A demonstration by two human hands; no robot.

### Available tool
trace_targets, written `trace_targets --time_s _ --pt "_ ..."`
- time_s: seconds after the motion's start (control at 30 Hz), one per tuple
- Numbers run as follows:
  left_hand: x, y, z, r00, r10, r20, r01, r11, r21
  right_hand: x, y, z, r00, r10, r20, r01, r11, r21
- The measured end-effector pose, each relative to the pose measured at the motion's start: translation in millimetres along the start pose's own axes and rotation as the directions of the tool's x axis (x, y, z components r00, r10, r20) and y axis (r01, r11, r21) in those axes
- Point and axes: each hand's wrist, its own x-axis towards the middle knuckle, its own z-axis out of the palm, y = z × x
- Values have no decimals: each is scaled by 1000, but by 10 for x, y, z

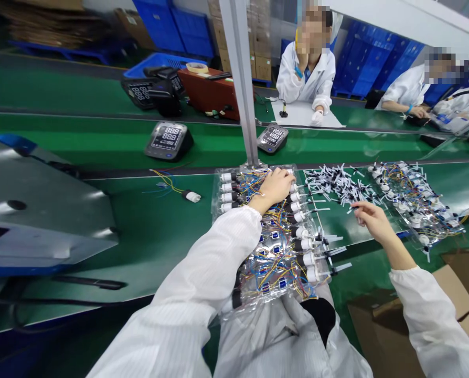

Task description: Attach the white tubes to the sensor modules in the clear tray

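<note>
On the long green surface [159,231], the clear plastic tray [254,302] lies in front of the person, its near edge by the lap, filled with coloured wires and two columns of white-and-black cylindrical parts. Work on it looks partway along. The right-hand column [307,244] is well advanced: most of its cylinders have a slim white-and-black tube pointing outward. The left-hand column [226,197] shows no tubes at its outer ends, so that side seems left to do. Just beside the tray, a loose heap of short white-and-black tubes [337,184] suggests plenty of supply. The right hand [372,220] pinches one small black-and-white tube [353,207] between thumb and fingers at the heap's near edge. The left hand [276,185] lies curled over the tray's far right part, fingertips at the uppermost right cylinders; whether it grips one, I cannot tell.

The left sleeve [203,262] hides much of the left column's lower part. A second clear tray [406,223], on the right, is too crowded to judge as finished or not. The wire joints inside the near tray are too small to make out.
</note>
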Motion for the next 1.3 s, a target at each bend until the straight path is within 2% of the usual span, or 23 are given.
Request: trace_targets --time_s 0.13,0.27,0.43,0.5,0.6,0.7,0.77,0.83,0.9,0.97,1.1,1.2,1.3 --pt "31 -35 21 999 7 54 -8 1000 9 64 -407 124 1000 0 10 -2 975 223" --pt "43 -42 24 998 -35 45 35 999 4 303 -836 314 996 -73 48 58 965 255" --pt "52 -59 0 999 -35 -21 34 998 -59 801 -1357 795 962 -265 68 237 931 278" --pt "61 -84 -2 998 -39 -40 35 994 -108 1056 -1439 1048 955 -277 105 237 927 289" --pt "82 -126 16 997 -46 -63 35 985 -166 1453 -1314 1407 960 -229 164 173 939 298" --pt "104 -152 49 995 -52 -80 38 986 -162 1752 -979 1670 960 -223 167 182 956 232" --pt "112 -155 67 995 -55 -86 42 989 -141 1846 -747 1770 969 -180 170 143 968 208" --pt "112 -150 77 994 -58 -90 45 990 -134 1856 -565 1813 976 -129 174 86 967 238" --pt "107 -141 81 992 -73 -101 58 987 -150 1819 -442 1810 977 -130 171 80 959 273" --pt "102 -133 83 987 -110 -115 88 979 -184 1777 -362 1784 976 -171 132 133 957 257" --pt "103 -129 77 978 -169 -126 135 960 -244 1757 -252 1754 965 -262 12 259 959 112" --pt "106 -129 64 981 -151 -124 119 965 -234 1755 -185 1803 964 -262 57 256 962 94" --pt "102 -129 50 983 -143 -119 112 965 -235 1728 -134 1890 964 -248 93 229 958 173"
